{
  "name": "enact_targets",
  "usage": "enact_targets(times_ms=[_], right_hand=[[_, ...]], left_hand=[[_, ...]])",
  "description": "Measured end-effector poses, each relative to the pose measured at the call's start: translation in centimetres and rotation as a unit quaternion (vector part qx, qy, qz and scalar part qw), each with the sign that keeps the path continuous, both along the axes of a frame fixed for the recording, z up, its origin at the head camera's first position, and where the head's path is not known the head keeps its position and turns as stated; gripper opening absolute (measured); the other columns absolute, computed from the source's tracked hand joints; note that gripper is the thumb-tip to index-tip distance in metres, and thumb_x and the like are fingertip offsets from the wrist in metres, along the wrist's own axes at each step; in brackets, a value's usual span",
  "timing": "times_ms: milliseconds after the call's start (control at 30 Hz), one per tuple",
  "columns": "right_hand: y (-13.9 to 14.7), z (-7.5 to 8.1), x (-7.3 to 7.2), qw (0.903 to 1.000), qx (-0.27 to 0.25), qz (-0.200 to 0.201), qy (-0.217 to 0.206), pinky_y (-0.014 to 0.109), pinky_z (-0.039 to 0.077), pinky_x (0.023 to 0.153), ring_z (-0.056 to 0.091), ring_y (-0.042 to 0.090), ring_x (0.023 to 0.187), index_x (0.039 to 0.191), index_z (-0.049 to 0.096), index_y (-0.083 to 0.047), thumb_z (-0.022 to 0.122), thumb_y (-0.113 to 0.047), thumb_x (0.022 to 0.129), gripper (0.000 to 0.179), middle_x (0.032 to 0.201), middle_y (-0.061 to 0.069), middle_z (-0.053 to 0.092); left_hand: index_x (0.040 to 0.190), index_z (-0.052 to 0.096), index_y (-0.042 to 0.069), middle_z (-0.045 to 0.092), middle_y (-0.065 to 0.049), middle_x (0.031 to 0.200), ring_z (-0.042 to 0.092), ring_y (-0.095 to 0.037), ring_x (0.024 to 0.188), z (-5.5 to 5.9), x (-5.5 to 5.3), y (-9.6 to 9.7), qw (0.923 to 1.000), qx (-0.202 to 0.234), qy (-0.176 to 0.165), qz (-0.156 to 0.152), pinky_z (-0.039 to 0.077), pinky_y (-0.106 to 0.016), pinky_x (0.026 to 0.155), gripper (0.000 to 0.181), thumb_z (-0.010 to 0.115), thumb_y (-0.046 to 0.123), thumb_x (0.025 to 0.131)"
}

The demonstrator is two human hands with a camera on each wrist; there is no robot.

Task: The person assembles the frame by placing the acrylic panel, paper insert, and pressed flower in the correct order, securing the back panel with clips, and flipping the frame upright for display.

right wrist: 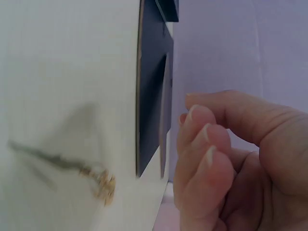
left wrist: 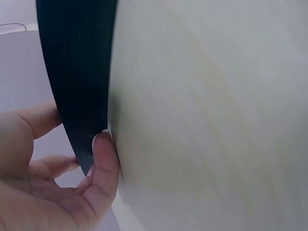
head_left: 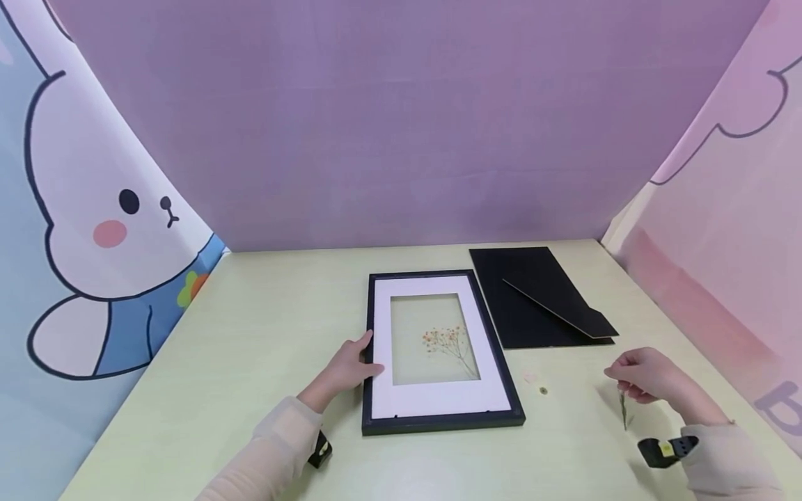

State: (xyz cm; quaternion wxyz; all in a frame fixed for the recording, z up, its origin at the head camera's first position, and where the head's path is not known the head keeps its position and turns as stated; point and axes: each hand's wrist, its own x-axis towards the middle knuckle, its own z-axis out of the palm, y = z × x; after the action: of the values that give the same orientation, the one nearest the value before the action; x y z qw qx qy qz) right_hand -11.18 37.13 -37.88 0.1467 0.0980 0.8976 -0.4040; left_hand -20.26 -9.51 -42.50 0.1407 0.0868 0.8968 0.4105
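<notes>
A black picture frame (head_left: 443, 422) with a white mat lies on the table. Inside its window is a dried sprig with small orange flowers (head_left: 446, 339). My left hand (head_left: 346, 367) grips the frame's left side, thumb over the top; the left wrist view shows fingertips (left wrist: 105, 154) against the black side edge. To the right, my right hand (head_left: 648, 379) hovers over the table with loosely curled fingers and nothing visible between them. Just below it, a small dried sprig (right wrist: 60, 162) with yellowish tips lies on the table, apart from the fingers.
Behind and right of the frame lies a black backing board (head_left: 520, 306) with a propped-up flap (head_left: 564, 309). Between frame and right hand are a pale pink petal (head_left: 530, 378) and a tiny dark flower piece (head_left: 543, 391). A purple panel (head_left: 407, 139) stands behind the table.
</notes>
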Motion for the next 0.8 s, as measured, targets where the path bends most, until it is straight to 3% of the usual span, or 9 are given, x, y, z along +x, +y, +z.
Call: enact_targets(times_ms=[367,800], right_hand=[[1.6,-1.3,1.3,0.9995,0.018,0.015,-0.022,0.022,0.039,0.044,0.041,0.009,0.047,0.07,0.049,-0.004,0.053,-0.009,0.089,0.021,0.058,0.0,0.048],[2.2,-3.1,1.8,0.9971,0.061,0.014,-0.043,0.021,0.037,0.043,0.039,0.008,0.044,0.065,0.049,-0.006,0.06,-0.01,0.082,0.021,0.053,0.0,0.047]], left_hand=[[0.143,0.027,0.0,0.037,-0.029,0.128,0.044,-0.028,0.099,0.0,0.0,0.1,1.0,-0.002,-0.004,0.004,0.042,-0.041,0.081,0.073,0.067,0.017,0.085],[0.143,0.027,0.0,0.037,-0.03,0.127,0.044,-0.028,0.096,-0.1,0.1,0.0,0.9999,-0.007,-0.008,0.009,0.042,-0.04,0.078,0.074,0.067,0.017,0.084]])
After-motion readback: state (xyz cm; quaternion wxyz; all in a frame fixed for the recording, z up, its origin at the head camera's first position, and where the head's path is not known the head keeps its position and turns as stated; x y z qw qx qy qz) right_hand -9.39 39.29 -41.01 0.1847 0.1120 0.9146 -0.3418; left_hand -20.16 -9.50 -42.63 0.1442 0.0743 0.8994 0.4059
